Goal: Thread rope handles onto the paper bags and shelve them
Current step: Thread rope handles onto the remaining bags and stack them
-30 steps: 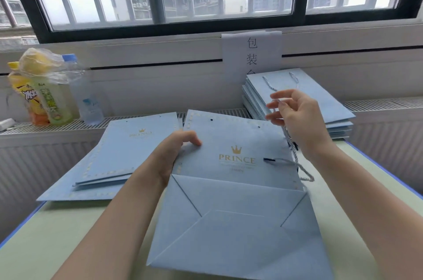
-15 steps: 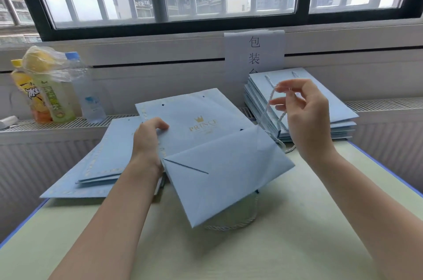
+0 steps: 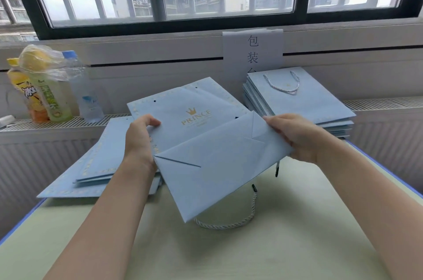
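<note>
Both hands, left (image 3: 139, 140) and right (image 3: 295, 137), pinch our bag (image 3: 206, 156) by its edges, above the table (image 3: 297, 245). We judge the dangling rope (image 3: 229, 224) could snag underneath, or slip from its holes.

Two bare forearms enter from the near edge, no sleeves, watch or jewellery visible; the left hand (image 3: 143, 140) and right hand (image 3: 295, 136) wear no gloves, with short, unpainted fingernails.

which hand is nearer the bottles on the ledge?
Left. The left hand grips the held bag's left edge, right of and below the bottles. The right hand grips the bag's far side.
</note>
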`<state>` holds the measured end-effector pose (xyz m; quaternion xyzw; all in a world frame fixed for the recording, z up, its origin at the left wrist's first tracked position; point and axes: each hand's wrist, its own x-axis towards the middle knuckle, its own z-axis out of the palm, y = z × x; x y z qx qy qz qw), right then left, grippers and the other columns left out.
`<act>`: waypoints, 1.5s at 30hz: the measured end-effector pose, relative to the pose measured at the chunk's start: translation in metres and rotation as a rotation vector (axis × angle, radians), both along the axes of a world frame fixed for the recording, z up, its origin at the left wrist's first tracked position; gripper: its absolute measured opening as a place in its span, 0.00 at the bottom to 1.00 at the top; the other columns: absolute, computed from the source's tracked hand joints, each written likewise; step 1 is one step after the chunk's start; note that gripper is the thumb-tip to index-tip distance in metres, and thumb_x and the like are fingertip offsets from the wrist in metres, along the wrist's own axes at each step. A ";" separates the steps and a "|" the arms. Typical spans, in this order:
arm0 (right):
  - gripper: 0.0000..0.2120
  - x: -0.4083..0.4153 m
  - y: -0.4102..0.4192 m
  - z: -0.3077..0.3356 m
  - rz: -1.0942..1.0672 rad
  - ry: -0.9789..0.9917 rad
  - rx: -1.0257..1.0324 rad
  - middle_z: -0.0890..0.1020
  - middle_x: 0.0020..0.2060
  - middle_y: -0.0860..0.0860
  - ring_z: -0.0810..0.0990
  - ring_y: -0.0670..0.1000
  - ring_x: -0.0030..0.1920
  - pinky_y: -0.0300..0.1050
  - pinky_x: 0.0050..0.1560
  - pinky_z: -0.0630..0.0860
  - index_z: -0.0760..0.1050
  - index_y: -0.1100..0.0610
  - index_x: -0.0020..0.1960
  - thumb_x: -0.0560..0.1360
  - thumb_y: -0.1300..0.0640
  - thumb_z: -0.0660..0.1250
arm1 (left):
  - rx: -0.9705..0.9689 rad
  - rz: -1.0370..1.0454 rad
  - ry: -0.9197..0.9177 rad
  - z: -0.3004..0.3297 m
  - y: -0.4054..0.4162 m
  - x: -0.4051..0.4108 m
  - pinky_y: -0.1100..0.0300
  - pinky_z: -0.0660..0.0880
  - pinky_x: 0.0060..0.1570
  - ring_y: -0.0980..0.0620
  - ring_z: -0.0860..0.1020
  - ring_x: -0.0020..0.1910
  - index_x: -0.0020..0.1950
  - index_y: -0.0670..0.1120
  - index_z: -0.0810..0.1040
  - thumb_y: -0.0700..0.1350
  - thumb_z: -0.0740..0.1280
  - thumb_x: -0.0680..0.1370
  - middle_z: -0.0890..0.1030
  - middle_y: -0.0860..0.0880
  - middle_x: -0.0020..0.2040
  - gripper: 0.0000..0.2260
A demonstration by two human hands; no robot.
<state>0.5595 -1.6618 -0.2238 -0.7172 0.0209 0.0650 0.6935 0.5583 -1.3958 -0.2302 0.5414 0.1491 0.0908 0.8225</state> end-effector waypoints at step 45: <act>0.15 -0.001 0.036 -0.030 -0.035 -0.699 -0.816 0.69 0.25 0.46 0.67 0.47 0.29 0.47 0.35 0.69 0.72 0.53 0.36 0.77 0.47 0.63 | 1.188 -0.230 -0.463 -0.031 -0.048 0.001 0.56 0.73 0.52 0.52 0.77 0.50 0.55 0.46 0.78 0.63 0.56 0.77 0.80 0.50 0.48 0.23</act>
